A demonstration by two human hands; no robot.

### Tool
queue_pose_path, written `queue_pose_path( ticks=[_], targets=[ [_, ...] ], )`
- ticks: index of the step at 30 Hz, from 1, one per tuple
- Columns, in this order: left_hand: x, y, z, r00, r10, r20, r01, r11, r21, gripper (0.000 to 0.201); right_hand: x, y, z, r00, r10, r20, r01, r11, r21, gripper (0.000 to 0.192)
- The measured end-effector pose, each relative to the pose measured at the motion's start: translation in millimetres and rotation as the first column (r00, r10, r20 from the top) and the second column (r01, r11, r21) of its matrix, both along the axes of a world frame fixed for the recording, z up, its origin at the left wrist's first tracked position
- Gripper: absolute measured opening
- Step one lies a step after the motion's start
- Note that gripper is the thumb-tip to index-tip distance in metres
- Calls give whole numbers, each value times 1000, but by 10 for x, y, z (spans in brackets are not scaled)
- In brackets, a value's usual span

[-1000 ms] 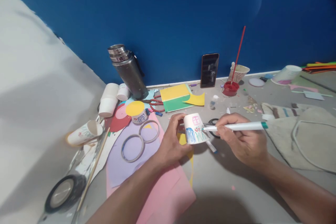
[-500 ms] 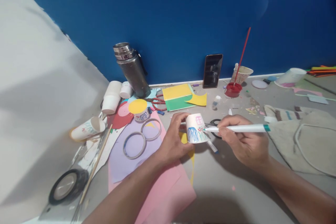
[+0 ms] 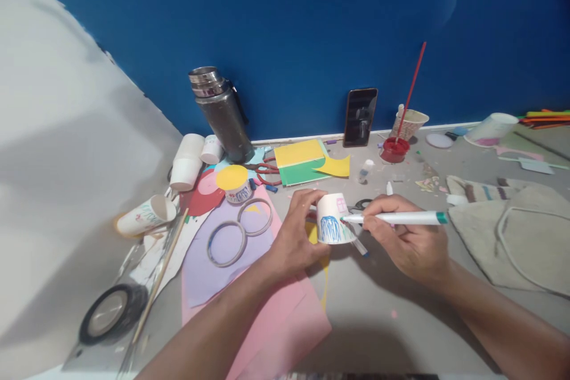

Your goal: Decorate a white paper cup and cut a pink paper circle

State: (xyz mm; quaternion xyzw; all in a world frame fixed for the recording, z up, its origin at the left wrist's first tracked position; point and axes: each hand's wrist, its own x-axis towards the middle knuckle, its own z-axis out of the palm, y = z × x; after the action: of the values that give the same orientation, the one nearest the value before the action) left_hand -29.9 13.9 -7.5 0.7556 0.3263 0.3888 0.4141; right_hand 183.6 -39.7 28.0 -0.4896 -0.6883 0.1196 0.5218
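My left hand (image 3: pixel 297 231) grips a small white paper cup (image 3: pixel 333 219) held upside down, with a blue scribble, a pink window and small marks drawn on its side. My right hand (image 3: pixel 403 240) holds a white marker with a green end (image 3: pixel 401 218). Its tip touches the cup's right side. Both hands hover just above the grey floor, over the edge of a pink paper sheet (image 3: pixel 280 320). A second pen (image 3: pixel 360 246) lies under the cup.
Two tape rings (image 3: pixel 240 231) lie on lilac paper. A steel flask (image 3: pixel 221 113), white cups (image 3: pixel 187 163), a phone (image 3: pixel 360 117) leaning on the blue wall, a red paint pot with brush (image 3: pixel 394 148), yellow and green paper (image 3: pixel 299 161), a black tape roll (image 3: pixel 107 320) and a cloth bag (image 3: pixel 512 231) surround me.
The cup has turned a little in my left hand, and the marker tip has shifted left along its side. The view has shifted slightly.
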Motion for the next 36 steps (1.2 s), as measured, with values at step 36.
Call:
queue_pose_path(
  ticks=[36],
  targets=[
    [21,-14,50,999,16,47,-12,997,-82,74,-9,-9,59,999,29,-44,-31,999,-29,15]
  ],
)
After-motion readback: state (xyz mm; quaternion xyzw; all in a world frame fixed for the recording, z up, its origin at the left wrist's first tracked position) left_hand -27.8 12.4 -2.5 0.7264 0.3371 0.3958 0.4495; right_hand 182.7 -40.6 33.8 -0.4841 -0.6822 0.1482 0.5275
